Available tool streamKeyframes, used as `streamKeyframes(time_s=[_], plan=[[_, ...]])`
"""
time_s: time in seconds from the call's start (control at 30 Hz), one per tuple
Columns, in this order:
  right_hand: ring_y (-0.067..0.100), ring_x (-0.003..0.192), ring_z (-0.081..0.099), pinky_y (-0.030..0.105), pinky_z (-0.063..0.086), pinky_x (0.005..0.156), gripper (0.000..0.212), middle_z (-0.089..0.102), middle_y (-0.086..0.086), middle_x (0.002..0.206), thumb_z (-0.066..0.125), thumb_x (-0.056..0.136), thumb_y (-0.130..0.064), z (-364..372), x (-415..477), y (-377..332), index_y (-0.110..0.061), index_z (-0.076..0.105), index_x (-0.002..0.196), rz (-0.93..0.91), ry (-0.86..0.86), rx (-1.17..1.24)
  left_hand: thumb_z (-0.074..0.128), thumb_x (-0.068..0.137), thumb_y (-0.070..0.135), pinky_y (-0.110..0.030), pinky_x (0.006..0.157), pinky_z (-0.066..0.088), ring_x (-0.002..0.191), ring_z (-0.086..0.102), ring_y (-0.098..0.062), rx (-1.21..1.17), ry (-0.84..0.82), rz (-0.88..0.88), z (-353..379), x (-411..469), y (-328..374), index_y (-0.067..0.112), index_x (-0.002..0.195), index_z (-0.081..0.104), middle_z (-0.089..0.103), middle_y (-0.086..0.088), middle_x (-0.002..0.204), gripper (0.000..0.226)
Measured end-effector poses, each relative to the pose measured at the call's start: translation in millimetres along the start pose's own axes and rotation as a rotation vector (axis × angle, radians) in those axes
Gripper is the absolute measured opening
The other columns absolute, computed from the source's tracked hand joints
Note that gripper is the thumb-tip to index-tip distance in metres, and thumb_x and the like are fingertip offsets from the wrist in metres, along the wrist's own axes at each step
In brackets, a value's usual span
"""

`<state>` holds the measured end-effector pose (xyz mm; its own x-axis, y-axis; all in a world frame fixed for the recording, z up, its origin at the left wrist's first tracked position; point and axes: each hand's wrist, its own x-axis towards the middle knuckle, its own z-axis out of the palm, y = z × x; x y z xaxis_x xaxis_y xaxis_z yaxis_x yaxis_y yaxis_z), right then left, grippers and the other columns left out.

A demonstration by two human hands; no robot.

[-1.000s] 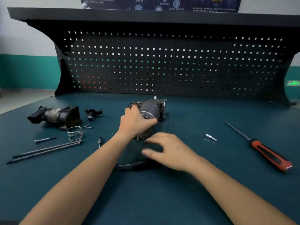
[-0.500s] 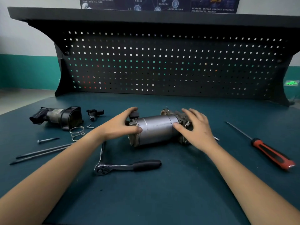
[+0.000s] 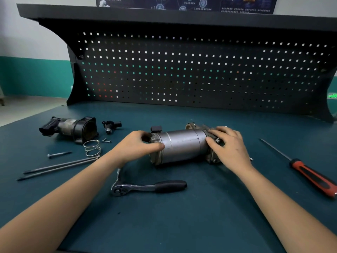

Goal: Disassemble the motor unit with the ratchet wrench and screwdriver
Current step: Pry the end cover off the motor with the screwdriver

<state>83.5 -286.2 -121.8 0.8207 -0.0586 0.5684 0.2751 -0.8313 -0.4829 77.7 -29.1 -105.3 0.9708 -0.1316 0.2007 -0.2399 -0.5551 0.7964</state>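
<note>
The motor unit (image 3: 182, 146) lies on its side at the middle of the green bench (image 3: 182, 225), cylinder running left to right. The left hand (image 3: 138, 147) wraps its left end cap, thumb pressed on the grey casing. The right hand (image 3: 228, 145) clasps the flanged right end, fingers curled over it. Just in front, the ratchet wrench (image 3: 145, 188) rests flat, handle pointing right, untouched. Well off to the right lies the red-handled screwdriver (image 3: 310, 172). Over on the left: a black housing (image 3: 73, 127), a small black fitting (image 3: 111, 126), a coil spring (image 3: 92, 147), 1 small screw (image 3: 106, 140), 1 bolt (image 3: 58, 154) and 2 long rods (image 3: 58, 166). The pegboard (image 3: 182, 70) stands behind.
</note>
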Motion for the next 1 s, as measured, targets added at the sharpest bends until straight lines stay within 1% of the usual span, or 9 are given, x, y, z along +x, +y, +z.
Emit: streamKeyframes(time_s=[0.13,0.27,0.4,0.53,0.63,0.77,0.87,0.93,1.0], plan=[[0.015,0.127,0.029,0.029,0.024,0.102,0.036,0.050,-0.006,0.134,0.057,0.089,-0.034,-2.2,-0.3,0.6,-0.022,0.061,0.123,0.002,-0.016,0.011,0.064,0.052,0.051,-0.005,0.065,0.036,0.076,0.049,0.014,0.042,-0.009,0.011,-3.5,1.5,0.0,0.035,0.077,0.049,0.052,0.026,0.083,0.033],[0.016,0.126,0.031,0.025,0.024,0.098,0.036,0.051,-0.005,0.133,0.057,0.089,-0.034,-2.3,1.2,0.4,-0.022,0.062,0.122,-0.008,-0.019,-0.008,0.059,0.037,0.064,-0.019,0.072,0.042,0.084,0.053,0.005,0.077,-0.030,0.026,-6.3,4.9,0.7,0.025,0.095,0.050,0.051,0.022,0.092,0.070],[0.018,0.123,0.033,0.017,0.021,0.092,0.035,0.052,-0.003,0.132,0.059,0.088,-0.032,-2.5,1.9,1.1,-0.020,0.062,0.121,-0.018,-0.025,0.013,0.058,0.040,0.066,-0.006,0.068,0.034,0.082,0.047,0.013,0.127,-0.021,0.067,-8.7,7.0,0.3,0.027,0.095,0.053,0.052,0.024,0.090,0.068],[0.022,0.121,0.035,0.014,0.020,0.091,0.033,0.054,0.000,0.129,0.060,0.088,-0.029,-0.6,2.6,0.7,-0.017,0.065,0.118,-0.024,-0.005,0.013,0.078,0.072,0.035,-0.009,0.079,0.039,0.095,0.056,0.003,0.031,-0.081,0.079,-12.9,3.8,-16.3,0.025,0.107,0.051,0.057,0.018,0.104,0.046],[0.023,0.120,0.036,0.017,0.020,0.092,0.032,0.055,0.001,0.128,0.060,0.088,-0.028,0.6,2.1,-1.5,-0.016,0.065,0.117,-0.017,0.012,0.014,0.083,0.066,0.027,0.000,0.078,0.037,0.095,0.053,0.007,0.187,-0.162,0.137,-7.0,-3.6,-26.7,0.024,0.125,0.044,0.053,0.019,0.111,0.071],[0.024,0.120,0.036,0.018,0.021,0.093,0.032,0.055,0.002,0.128,0.061,0.088,-0.027,1.0,0.9,-2.5,-0.016,0.065,0.117,-0.012,0.014,0.016,0.084,0.059,0.039,-0.020,0.089,0.041,0.106,0.053,-0.008,0.309,-0.081,0.162,4.9,-2.2,-29.2,0.017,0.130,0.043,0.056,0.008,0.119,0.084],[0.025,0.120,0.036,0.018,0.021,0.093,0.032,0.055,0.003,0.128,0.061,0.088,-0.026,1.6,-0.9,-2.7,-0.015,0.065,0.117,-0.017,0.015,0.010,0.082,0.058,0.045,-0.008,0.082,0.035,0.104,0.049,-0.002,0.266,-0.061,0.175,6.9,-3.0,-29.2,0.019,0.138,0.034,0.050,0.016,0.116,0.097],[0.025,0.120,0.036,0.019,0.021,0.095,0.032,0.055,0.003,0.128,0.061,0.088,-0.026,1.0,0.3,-2.0,-0.015,0.065,0.117,-0.017,0.016,0.010,0.082,0.059,0.042,0.006,0.072,0.030,0.100,0.046,0.001,0.256,-0.029,0.199,8.8,-4.3,-28.2,0.016,0.138,0.035,0.047,0.018,0.110,0.096],[0.024,0.121,0.035,0.020,0.021,0.097,0.032,0.055,0.002,0.129,0.060,0.088,-0.027,0.0,1.1,-0.9,-0.015,0.065,0.118,-0.023,0.005,0.010,0.083,0.059,0.038,0.010,0.067,0.028,0.096,0.047,0.001,0.260,0.001,0.219,9.9,-4.7,-27.8,0.013,0.135,0.038,0.048,0.017,0.106,0.092]])
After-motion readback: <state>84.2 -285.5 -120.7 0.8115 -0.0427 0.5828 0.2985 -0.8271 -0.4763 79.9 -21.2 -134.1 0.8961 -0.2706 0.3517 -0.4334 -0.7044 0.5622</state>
